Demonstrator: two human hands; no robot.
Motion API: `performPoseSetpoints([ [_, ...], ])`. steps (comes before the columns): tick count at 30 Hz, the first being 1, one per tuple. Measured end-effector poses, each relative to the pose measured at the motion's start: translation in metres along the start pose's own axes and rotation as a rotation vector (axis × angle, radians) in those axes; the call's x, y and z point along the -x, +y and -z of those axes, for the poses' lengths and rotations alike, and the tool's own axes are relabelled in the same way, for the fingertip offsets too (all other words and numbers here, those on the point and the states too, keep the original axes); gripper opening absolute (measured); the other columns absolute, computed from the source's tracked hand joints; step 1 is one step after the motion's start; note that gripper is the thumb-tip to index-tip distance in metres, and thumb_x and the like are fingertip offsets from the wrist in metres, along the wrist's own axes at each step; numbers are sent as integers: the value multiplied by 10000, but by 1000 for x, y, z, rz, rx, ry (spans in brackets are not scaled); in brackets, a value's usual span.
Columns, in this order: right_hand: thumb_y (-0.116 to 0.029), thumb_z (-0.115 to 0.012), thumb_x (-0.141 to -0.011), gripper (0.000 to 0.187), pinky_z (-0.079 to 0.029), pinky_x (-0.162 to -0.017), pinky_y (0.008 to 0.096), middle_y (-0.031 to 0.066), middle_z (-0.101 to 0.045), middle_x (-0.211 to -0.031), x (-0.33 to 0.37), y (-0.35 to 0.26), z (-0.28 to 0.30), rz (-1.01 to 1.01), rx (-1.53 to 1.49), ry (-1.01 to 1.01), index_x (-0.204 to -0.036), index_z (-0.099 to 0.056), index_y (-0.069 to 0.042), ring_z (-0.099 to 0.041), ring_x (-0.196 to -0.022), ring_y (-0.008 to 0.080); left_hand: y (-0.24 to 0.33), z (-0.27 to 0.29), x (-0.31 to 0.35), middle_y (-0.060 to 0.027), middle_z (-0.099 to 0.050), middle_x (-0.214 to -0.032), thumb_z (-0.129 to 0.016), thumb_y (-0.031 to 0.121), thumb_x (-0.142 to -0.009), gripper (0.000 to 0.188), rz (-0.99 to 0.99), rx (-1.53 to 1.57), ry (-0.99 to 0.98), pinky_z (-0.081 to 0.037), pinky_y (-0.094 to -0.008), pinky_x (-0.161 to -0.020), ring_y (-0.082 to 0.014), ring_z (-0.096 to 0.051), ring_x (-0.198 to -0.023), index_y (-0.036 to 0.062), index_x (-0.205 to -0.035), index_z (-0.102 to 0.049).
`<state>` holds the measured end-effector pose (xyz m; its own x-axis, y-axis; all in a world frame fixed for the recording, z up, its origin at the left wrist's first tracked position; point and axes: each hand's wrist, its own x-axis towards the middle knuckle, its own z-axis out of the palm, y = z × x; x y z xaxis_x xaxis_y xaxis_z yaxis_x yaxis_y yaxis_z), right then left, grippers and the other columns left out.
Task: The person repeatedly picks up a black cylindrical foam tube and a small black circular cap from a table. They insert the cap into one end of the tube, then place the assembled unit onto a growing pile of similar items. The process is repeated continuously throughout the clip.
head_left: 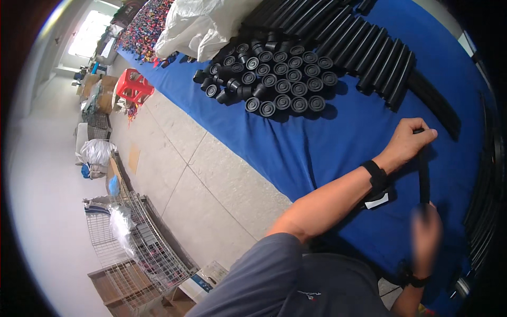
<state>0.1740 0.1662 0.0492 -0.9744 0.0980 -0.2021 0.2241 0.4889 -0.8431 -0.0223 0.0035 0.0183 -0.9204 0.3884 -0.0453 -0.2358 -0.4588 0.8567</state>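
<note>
My left hand (411,141) is closed round the upper end of a black strap-like strip (424,177) above the blue cloth. The strip runs down to my right hand (425,232), which is smeared by motion but closed on its lower end. Beyond my hands lies a row of black tubes (376,50). Left of the tubes stand many round black caps (299,89) with ringed tops, some tipped on their sides. A flat black piece (436,104) lies just past my left hand, beside the tubes.
Blue cloth (264,140) covers the table. A white sack (193,26) and a multicoloured heap (143,31) lie at its far left. Long black strips (483,211) run along the right side. A red stool (134,86) and a wire rack (134,238) stand on the floor at left.
</note>
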Motion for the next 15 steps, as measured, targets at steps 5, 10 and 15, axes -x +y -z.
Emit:
performPoseSetpoints([
  [5,-303,-539,-1051,496,-363,-319,241,62,-580,-710,3,10,18,-315,-1055,-370,-1368,-502,77,-460,-390,101,2,0,1,9,-588,-714,-730,244,-929,240,-24,90,-34,-380,-248,-553,-62,-519,-639,43,-817,-664],
  [10,-288,-537,-1051,471,-336,-327,220,65,-604,-743,1,21,12,24,-196,-76,-1349,-513,75,-439,-378,85,1,-1,3,15,-591,-717,-736,232,-921,225,-22,-4,12,-402,-252,-587,-63,-525,-655,43,-821,-665],
  [15,-100,-567,-1002,349,-290,-360,180,31,-580,-741,7,-32,16,-366,-995,-312,-1320,-564,42,-442,-449,42,2,5,8,15,-604,-733,-746,229,-913,218,-21,70,-46,-407,-256,-597,-68,-527,-669,29,-848,-687],
])
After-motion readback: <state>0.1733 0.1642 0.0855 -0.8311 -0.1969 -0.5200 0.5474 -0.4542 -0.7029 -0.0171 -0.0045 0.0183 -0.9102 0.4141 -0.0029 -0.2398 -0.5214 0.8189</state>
